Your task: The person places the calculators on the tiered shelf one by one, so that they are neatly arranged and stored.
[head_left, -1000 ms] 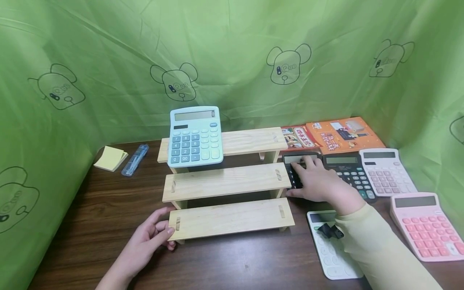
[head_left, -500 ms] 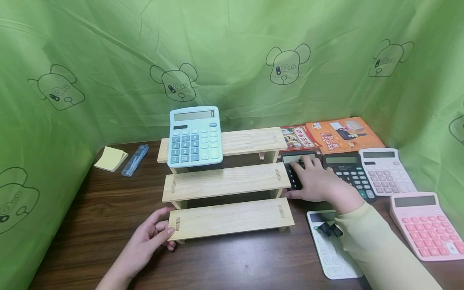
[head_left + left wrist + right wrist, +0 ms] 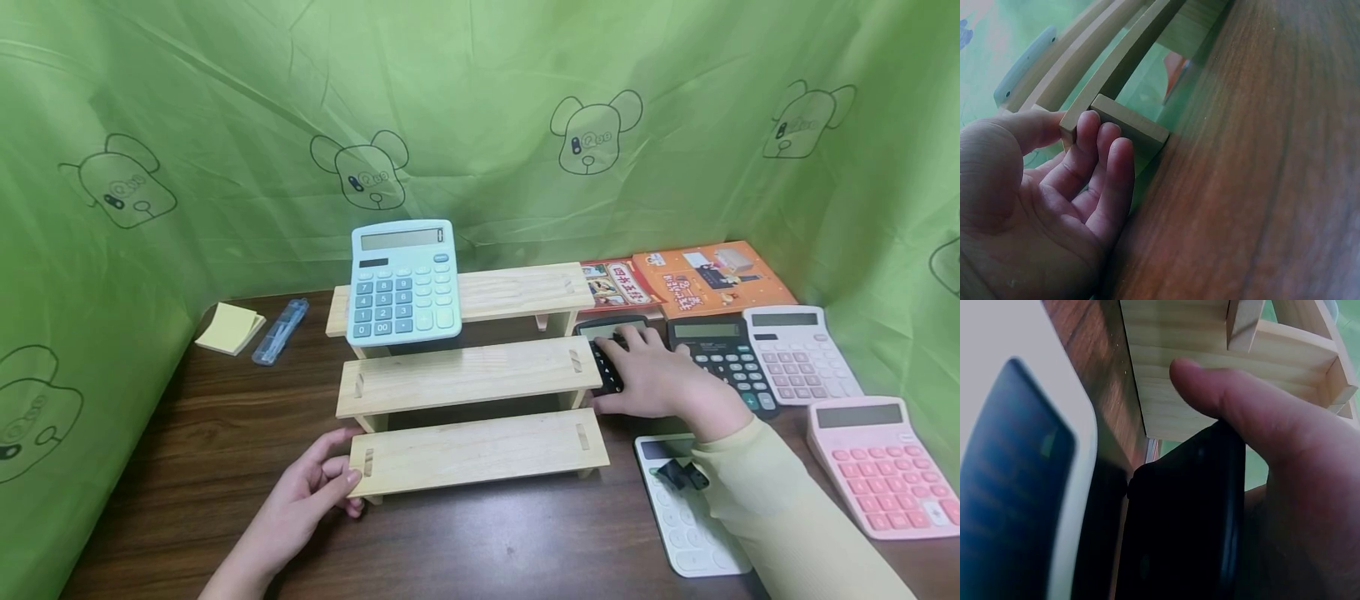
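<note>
My left hand (image 3: 318, 479) pinches the left end of the lowest board of a three-step wooden shelf (image 3: 480, 454); in the left wrist view the fingers (image 3: 1088, 128) curl beside its short leg. My right hand (image 3: 652, 371) lies over a black calculator (image 3: 606, 371) at the shelf's right side, fingers on its face near the display. In the right wrist view the thumb (image 3: 1204, 387) sticks out past the corner of the black calculator (image 3: 1179, 519). Much of that calculator is under the hand. A light-blue calculator (image 3: 405, 283) leans upright on the top step.
Right of that hand lie another black calculator (image 3: 738, 367), a white one (image 3: 795, 358) and a pink one (image 3: 877, 467). Under the right forearm is a white-and-green calculator (image 3: 667, 492). Books (image 3: 712, 275) lie behind. Sticky notes (image 3: 227, 327) and a blue case (image 3: 280, 332) sit left.
The black calculator under my right hand has slid slightly left, toward the shelf, and its tilt has altered a little. My left hand stays at the shelf's end.
</note>
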Available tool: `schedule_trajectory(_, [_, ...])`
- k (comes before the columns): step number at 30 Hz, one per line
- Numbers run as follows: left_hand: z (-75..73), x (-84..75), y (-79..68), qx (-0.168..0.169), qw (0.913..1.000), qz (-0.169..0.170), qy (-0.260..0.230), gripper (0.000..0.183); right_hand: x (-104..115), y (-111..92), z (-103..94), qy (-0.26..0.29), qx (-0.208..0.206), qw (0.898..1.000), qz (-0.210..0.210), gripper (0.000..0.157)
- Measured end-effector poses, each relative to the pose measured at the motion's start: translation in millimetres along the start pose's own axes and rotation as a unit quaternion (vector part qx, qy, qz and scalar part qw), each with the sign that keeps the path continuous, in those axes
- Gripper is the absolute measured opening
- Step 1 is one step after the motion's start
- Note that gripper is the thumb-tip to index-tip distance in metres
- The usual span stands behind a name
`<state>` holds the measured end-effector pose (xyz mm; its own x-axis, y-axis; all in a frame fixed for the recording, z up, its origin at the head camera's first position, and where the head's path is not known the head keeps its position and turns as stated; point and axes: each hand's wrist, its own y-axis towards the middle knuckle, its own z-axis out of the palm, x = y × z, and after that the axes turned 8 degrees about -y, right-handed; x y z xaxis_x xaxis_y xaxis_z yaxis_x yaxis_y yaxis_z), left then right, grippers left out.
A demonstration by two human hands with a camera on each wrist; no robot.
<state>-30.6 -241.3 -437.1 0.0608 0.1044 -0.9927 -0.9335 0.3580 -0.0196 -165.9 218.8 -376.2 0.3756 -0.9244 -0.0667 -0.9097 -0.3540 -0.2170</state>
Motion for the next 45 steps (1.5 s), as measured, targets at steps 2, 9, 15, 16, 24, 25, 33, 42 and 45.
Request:
schedule_trajectory(2, [0.3,-0.4,-0.1,-0.001,1.0,-0.002,0.0,0.047,-0.4,0.4,-0.2,0.001,0.005,1.0,0.001,0.094])
schedule_trajectory(9, [1.5,-2.2,-0.3,0.0,0.9999,-0.01,-0.004,0.047,-0.9,1.2,-1.5,-0.003,0.012,1.0,0.005,0.09])
schedule_trajectory(15, [1.1,-1.9,0.4,0.002,1.0,-0.001,-0.002,0.047,-0.7,2.0,-0.4,-0.007,0.0,1.0,0.002,0.088])
schedule_trajectory(16, [1.2,-1.9,0.3,0.001,1.0,-0.001,-0.001,0.047,-0.7,2.0,0.1,-0.007,-0.001,1.0,0.002,0.087])
schedule_trajectory(24, [2.2,-1.6,0.1,-0.003,1.0,-0.006,0.004,0.047,-0.8,1.8,-3.0,-0.003,0.003,1.0,0.009,0.079])
schedule_trajectory(25, [2.2,-1.7,0.2,-0.003,1.0,-0.006,0.003,0.047,-0.8,1.8,-3.8,-0.002,0.003,1.0,0.009,0.079])
schedule_trajectory(33, [1.9,-3.0,0.5,-0.009,0.9999,-0.014,0.002,0.047,0.6,2.8,-6.4,0.006,-0.012,1.0,0.008,0.078])
schedule_trajectory(42, [1.7,-1.0,0.3,-0.005,1.0,-0.008,0.002,0.048,0.3,1.7,-7.3,0.01,-0.006,1.0,0.013,0.077])
schedule_trajectory(45, [1.4,-1.6,0.4,-0.009,0.9999,-0.01,0.005,0.047,0.0,1.5,-9.3,0.009,-0.008,1.0,0.011,0.076])
